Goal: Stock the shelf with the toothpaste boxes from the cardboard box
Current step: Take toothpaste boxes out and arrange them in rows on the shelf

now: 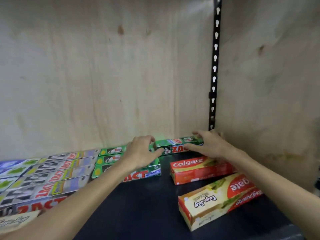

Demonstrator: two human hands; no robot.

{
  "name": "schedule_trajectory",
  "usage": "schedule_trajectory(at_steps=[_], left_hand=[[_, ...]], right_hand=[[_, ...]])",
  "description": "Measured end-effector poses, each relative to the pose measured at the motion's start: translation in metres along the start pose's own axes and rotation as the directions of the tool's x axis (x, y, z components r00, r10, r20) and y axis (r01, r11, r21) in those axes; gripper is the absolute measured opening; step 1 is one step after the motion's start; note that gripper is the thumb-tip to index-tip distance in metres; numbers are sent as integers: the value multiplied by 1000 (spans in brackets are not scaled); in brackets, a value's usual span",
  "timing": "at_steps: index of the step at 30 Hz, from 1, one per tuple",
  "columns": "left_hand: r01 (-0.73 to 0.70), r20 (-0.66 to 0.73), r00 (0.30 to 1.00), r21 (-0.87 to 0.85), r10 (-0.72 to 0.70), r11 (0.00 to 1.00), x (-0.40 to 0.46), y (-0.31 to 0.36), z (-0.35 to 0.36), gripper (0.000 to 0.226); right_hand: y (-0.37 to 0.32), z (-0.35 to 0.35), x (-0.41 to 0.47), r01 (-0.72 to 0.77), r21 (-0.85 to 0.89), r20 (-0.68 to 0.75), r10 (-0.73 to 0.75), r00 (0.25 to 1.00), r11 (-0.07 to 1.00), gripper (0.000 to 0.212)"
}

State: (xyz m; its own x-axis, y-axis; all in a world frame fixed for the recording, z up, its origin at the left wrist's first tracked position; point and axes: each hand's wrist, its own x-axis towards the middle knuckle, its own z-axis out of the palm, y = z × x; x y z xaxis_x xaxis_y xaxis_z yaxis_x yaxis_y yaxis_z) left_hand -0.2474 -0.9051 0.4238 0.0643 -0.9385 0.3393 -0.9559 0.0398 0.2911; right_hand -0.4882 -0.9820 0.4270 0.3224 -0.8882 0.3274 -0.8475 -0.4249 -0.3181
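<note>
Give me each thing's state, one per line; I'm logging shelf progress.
Green Zact box: lying along the back wall, held at both ends.
Left hand: fingers curled on the box's left end.
Right hand: grips the box's right end.
Green row: flat, side by side.
Grey row: flat, side by side.
Rear Colgate box: flat, loose.
Front Colgate box: flat, askew.

shelf board (138, 205): black. back wall (103, 66): pale plywood, faint grain, a few brown knots. rail (214, 66): black, with a column of white keyhole slots. zact boxes (110, 159): green, red-and-white lettering; one shows a blue "whitening" strip. silver boxes (57, 172): grey, red lettering, yellow-green patch. far-left boxes (10, 168): blue and white with green leaf shapes. colgate box (200, 169): red, white logo, yellow band. near colgate box (216, 198): cream-yellow face, red ends, dark script.
</note>
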Motion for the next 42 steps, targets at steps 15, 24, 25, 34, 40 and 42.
schedule_trajectory(at_steps=[15, 24, 25, 34, 40, 42], left_hand=[[242, -49, 970, 82, -239, 967, 35, 42, 31, 36], [375, -113, 906, -229, -407, 898, 27, 60, 28, 56], [329, -156, 915, -247, -372, 911, 22, 61, 24, 63], [129, -266, 927, -437, -265, 890, -87, 30, -35, 63], [153, -304, 914, -355, -269, 922, -182, 0, -65, 53], [167, -283, 922, -323, -264, 931, -204, -9, -65, 53]], right_hand=[[15, 8, 34, -171, -7, 170, 170, 971, 985, 59], [27, -9, 4, -169, 182, 37, 165, 986, 969, 49], [26, -15, -3, -150, 205, 14, 150, 989, 967, 50], [-36, -55, -101, 32, 262, -64, -16, 998, 964, 66], [-92, -50, -176, 133, 248, -128, -104, 986, 960, 64], [-103, -44, -199, 148, 241, -148, -114, 982, 959, 63]])
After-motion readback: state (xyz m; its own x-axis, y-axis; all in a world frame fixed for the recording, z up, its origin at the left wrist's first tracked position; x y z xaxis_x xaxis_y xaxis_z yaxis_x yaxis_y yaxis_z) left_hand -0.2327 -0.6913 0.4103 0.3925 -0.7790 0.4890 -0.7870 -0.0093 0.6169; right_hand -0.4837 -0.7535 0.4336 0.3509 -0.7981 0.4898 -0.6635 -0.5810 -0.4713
